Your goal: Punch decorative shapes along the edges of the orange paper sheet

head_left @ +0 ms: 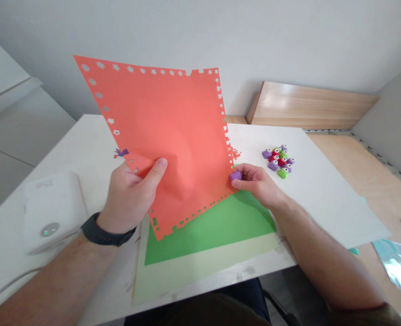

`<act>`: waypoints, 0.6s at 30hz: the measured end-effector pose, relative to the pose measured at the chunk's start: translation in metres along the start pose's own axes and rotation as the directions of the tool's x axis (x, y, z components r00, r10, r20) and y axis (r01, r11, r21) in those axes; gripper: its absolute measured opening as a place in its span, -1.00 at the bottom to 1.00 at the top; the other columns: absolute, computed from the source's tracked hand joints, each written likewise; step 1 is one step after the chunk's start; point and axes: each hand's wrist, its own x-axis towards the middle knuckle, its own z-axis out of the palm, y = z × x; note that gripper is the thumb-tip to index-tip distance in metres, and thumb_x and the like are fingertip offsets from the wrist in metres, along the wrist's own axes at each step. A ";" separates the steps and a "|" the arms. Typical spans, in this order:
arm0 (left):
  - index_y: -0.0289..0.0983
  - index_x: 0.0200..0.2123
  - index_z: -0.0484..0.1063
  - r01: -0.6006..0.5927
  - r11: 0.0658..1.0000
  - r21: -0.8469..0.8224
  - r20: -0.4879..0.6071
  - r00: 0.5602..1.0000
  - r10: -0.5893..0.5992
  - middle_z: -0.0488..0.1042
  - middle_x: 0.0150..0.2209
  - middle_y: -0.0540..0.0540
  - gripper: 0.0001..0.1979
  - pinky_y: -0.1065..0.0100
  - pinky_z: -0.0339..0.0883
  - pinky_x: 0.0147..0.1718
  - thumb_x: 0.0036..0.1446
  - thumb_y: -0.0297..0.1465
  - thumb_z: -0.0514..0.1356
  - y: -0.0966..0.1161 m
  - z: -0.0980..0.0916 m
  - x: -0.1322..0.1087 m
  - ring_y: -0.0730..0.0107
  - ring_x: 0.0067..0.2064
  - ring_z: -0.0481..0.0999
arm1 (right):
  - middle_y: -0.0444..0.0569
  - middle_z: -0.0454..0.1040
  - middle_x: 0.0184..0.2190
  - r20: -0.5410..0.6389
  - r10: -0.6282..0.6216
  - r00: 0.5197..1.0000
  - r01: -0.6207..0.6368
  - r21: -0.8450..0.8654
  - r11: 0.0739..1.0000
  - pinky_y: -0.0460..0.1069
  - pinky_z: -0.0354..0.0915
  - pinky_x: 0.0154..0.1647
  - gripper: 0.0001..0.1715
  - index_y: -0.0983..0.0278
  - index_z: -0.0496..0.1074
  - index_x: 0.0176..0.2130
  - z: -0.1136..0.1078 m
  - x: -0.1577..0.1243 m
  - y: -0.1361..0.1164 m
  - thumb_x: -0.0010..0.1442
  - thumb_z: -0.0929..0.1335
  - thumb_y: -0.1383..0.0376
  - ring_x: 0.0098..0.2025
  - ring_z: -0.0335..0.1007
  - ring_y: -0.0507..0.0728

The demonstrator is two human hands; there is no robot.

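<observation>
My left hand, with a dark band on the wrist, pinches an orange sheet of paper near its lower left edge. The thumb lies on the front of the sheet and the other fingers are behind it. Small flower-like and other cut-outs line the sheet's edges. In the fingers of my right hand is a small purple craft punch, set at the sheet's lower right edge. Behind that edge lie small orange paper bits. Purple paper pieces show past the left edge.
Several purple, red and green craft punches are grouped on the white table to the right. Under the orange sheet lie a green sheet and a paler one. A white device with a cable stands at left.
</observation>
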 end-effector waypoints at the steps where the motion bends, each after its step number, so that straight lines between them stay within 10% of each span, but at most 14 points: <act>1: -0.29 0.09 0.60 0.002 1.000 0.002 -0.004 1.000 -0.002 0.63 0.15 -0.13 -0.67 0.31 0.36 0.29 0.33 -0.30 0.34 0.000 0.000 0.000 0.25 0.21 0.59 | -0.10 0.55 -0.34 -0.002 -0.002 1.000 0.002 -0.001 1.000 0.02 0.29 -0.20 -0.65 0.26 0.55 -0.23 0.000 0.000 0.000 -0.01 0.62 0.22 -0.31 0.41 0.08; 18: -0.27 0.05 0.62 0.002 1.000 0.012 -0.015 1.000 -0.002 0.65 0.13 -0.13 -0.69 0.22 0.39 0.28 0.30 -0.28 0.35 -0.006 0.003 -0.001 0.18 0.19 0.61 | -0.12 0.55 -0.36 -0.025 0.000 1.000 -0.002 -0.053 0.999 0.02 0.29 -0.21 -0.62 0.28 0.54 -0.21 0.003 0.005 0.008 -0.02 0.59 0.21 -0.34 0.40 0.07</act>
